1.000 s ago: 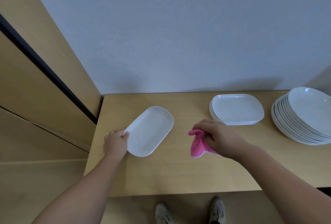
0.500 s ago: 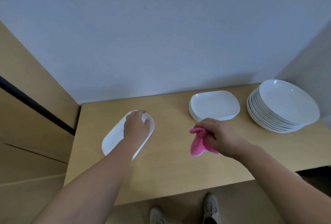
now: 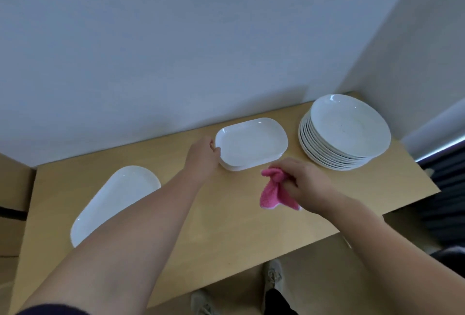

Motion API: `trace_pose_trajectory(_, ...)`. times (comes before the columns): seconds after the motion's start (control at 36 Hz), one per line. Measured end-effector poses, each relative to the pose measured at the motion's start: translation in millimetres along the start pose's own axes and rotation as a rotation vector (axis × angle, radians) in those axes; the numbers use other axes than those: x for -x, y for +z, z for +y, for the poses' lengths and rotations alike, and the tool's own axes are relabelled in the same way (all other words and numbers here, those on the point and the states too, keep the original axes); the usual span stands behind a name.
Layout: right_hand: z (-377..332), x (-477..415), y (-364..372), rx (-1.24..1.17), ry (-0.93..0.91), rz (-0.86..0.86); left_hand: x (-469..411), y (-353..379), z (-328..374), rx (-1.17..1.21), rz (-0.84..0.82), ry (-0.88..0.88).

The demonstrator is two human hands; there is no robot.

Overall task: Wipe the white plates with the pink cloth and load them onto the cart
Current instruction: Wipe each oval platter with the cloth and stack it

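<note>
Both grips are closed: left hand (image 3: pixel 202 155) pinches the top plate (image 3: pixel 251 142) by its rim, right hand (image 3: pixel 308 180) bunches the pink cloth (image 3: pixel 273 192); a one-edged lift could slip.

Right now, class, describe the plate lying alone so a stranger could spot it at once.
Find the wooden table against the wall and go to its left end. There lies a long white oval plate. Unlike the stack of rectangular plates and the stack of round plates to its right, it lies alone.
</note>
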State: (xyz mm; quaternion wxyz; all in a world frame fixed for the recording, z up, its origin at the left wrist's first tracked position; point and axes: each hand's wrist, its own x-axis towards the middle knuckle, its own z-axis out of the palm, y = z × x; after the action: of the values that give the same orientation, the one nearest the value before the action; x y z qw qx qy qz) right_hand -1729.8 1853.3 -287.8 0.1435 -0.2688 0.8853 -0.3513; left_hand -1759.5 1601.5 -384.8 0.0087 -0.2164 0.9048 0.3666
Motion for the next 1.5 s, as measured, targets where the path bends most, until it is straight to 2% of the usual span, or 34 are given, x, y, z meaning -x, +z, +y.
trace_pose_trajectory(0.25,33.8,3.2,-16.0,-0.011,-0.014,0.013,-31.5,14.3,11.9,-0.168,-0.105,-0.164)
trace_pose_trajectory(0.47,48.1,-2.0,-18.3,-0.039,-0.012,0.0,-36.9,9.9,12.3,-0.147,-0.148,-0.219)
trace_pose_trajectory(0.72,47.5,-2.9,-15.1,-0.169,0.101,0.026,-12.6,-4.1,14.8,0.506,-0.208,-0.343)
trace_pose_trajectory(1.03,14.9,-5.2,-2.2,-0.234,0.034,0.126,52.7,-27.4,4.4,0.88,-0.281,-0.336)
trace_pose_trajectory(1.22,-30.0,-26.2,12.7,-0.417,-0.034,0.322,96.7,-41.8,19.3,1.06,-0.33,-0.227)
trace_pose_trajectory(1.33,-53.2,-29.1,23.2,-0.187,-0.169,0.344,115.2,-47.0,30.0,1.145,-0.352,-0.214)
trace_pose_trajectory(1.39,-57.3,-26.9,31.0,0.052,-0.229,0.188,121.7,-50.8,36.6,1.18,-0.365,-0.184)
trace_pose_trajectory(1.44,-54.4,-23.1,37.9,0.42,-0.219,-0.02,124.4,-55.3,41.8,1.209,-0.369,-0.15)
trace_pose_trajectory(1.5,-52.4,-17.2,39.2,0.492,-0.197,-0.113,125.5,-57.9,44.4,1.236,-0.384,-0.113)
